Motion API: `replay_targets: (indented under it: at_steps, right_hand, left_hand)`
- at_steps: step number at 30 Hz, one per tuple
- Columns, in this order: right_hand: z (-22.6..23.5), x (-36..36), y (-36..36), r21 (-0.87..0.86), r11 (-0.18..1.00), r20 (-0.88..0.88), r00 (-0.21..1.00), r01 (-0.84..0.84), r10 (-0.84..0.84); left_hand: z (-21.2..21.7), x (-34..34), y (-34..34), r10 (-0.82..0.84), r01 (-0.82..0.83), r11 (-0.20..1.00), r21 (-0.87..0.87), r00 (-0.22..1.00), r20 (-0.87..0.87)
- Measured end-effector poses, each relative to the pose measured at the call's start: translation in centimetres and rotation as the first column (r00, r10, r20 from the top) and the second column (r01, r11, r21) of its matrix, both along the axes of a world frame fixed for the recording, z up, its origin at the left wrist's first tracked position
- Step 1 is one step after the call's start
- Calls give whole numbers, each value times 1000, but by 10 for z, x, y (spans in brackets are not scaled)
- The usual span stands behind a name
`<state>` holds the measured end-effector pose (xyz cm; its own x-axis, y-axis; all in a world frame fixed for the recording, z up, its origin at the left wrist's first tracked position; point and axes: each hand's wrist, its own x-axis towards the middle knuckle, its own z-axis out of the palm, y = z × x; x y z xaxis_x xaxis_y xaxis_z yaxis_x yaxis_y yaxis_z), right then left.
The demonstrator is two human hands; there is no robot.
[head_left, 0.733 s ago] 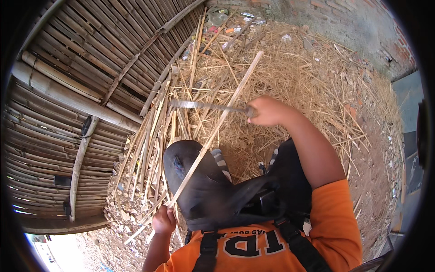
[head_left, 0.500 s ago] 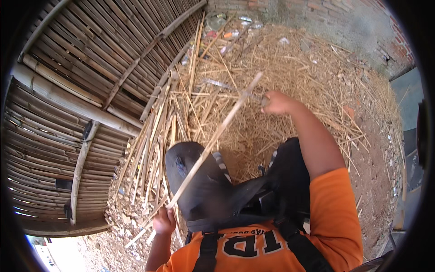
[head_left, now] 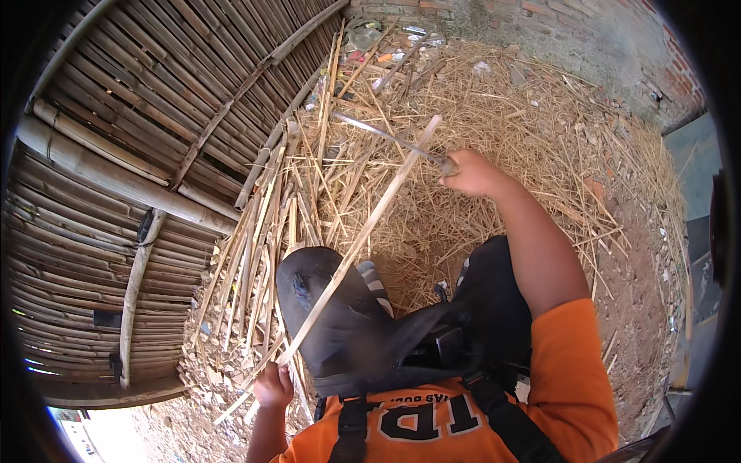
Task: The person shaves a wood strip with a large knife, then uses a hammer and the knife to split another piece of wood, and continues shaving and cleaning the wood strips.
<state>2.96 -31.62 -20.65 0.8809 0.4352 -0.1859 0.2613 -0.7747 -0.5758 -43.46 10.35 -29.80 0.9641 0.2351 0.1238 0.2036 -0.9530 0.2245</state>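
My left hand (head_left: 274, 385), low at the left beside my knee, is closed round the near end of a pale split bamboo strip (head_left: 363, 238). The strip slants across my left thigh, its far end up over the straw. My right hand (head_left: 469, 174) grips the handle of a long, thin-bladed knife (head_left: 376, 130) out in front of my right knee. Its blade points to the far left and crosses the strip near the strip's far end; whether they touch I cannot tell.
Loose straw and bamboo shavings (head_left: 509, 116) cover the ground ahead. Several split strips (head_left: 258, 270) lie in a heap beside my left knee. A slatted bamboo wall (head_left: 177, 92) rises on the left, a brick wall (head_left: 587, 46) at the back. Litter (head_left: 369, 37) lies in the far corner.
The knife has swung so its tip sits farther away and more to the left. My right hand has shifted slightly left. My left hand keeps hold of the bamboo strip, lowered a little.
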Motion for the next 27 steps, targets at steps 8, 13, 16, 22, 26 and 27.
replay_targets:
  at_steps: [8,13,16,22,26,27]
  right_hand:
    - [-30,33,-30,75,981,24,983,180,-182]
    - [16,-5,-7,94,992,77,993,79,-86]
    - [29,-30,14,-81,982,61,983,-170,175]
    - [-10,19,-34,115,987,-25,994,110,-107]
    - [17,-13,1,129,986,-129,988,102,-86]
    - [24,-26,17,2,997,0,997,-80,80]
  left_hand:
    - [-13,-9,4,46,-44,995,-92,999,13]
    - [-4,-18,18,0,0,1000,-24,1000,10]
    - [-7,-14,8,5,-4,998,-67,1000,14]
    - [-11,-9,0,58,-58,998,-37,998,-5]
    - [3,-11,-4,9,-6,999,-39,998,70]
    - [-2,-16,-5,24,-21,998,-58,998,60]
